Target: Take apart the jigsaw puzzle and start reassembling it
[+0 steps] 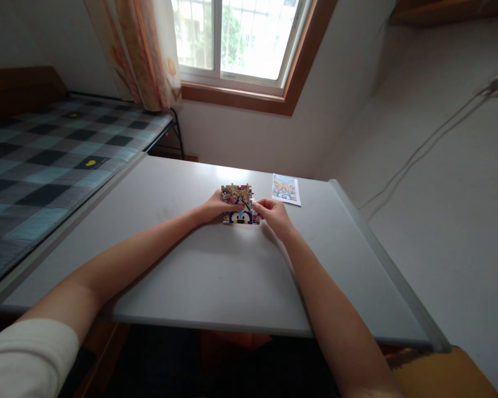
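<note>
A small colourful jigsaw puzzle [237, 195], partly put together, lies on the grey table [216, 271] towards its far side. My left hand [216, 208] rests on the puzzle's left edge with its fingers pressed down on the pieces. My right hand [274, 213] sits at the puzzle's right edge, with thumb and fingers pinched together at a piece there; the piece itself is too small to make out. Both forearms stretch across the table.
A printed picture card [286, 189] lies flat just right of the puzzle. A bed with a checked cover [45, 160] runs along the table's left side. A window [236, 38] and curtain [136, 50] are behind, and a white wall with a cable [423, 149] stands close on the right.
</note>
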Demonstrator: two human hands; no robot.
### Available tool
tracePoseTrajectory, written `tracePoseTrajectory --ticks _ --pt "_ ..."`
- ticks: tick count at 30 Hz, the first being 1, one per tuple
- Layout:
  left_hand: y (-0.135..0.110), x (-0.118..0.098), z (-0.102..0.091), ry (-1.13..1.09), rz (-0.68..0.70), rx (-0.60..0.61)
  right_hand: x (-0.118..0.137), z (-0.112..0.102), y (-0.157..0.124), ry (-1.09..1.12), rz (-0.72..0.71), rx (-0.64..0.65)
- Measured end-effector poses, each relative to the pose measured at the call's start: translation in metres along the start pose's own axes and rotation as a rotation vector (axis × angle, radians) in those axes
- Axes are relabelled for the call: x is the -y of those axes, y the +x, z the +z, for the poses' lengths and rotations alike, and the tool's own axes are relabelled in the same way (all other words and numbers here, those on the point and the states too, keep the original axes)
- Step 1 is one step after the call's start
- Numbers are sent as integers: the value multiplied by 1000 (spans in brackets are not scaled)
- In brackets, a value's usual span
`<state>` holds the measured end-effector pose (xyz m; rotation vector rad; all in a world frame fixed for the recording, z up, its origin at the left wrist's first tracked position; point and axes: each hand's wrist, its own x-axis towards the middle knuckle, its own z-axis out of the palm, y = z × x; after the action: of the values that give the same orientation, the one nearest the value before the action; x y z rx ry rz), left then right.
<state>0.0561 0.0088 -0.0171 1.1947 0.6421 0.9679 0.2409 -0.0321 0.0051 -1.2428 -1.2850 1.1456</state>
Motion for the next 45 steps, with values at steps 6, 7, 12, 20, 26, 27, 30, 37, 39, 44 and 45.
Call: tracePoseTrajectory --ticks 6,7,12,20,26,27,30,37,39,44,45 --pt "4 1 -3 -84 6 -68 -3 -8 4 161 79 2" --pt "4 0 -3 -90 7 -68 -2 -9 5 176 84 8" --pt "4 0 -3 -102 -2 -63 -4 -9 4 185 75 15" --pt "3 -1 -1 -90 -5 -49 -6 -6 5 126 -6 -47" --pt "2 0 1 -108 27 -36 1 -4 0 36 -119 -85" --pt "2 0 1 -109 28 -38 1 -4 1 62 -96 -73" --pt "3 1 0 -99 16 -34 -2 -4 2 118 1 -45" --pt "4 3 0 -2 27 -75 -5 -5 5 -123 -131 -120" --pt "4 4 0 -5 36 -84 -4 -5 5 -143 -163 -128" --pt "4 2 0 -81 24 -60 -3 -5 4 -58 -165 -99" --pt "4 1 -1 -93 19 -54 -3 -5 3 -17 -138 -80"
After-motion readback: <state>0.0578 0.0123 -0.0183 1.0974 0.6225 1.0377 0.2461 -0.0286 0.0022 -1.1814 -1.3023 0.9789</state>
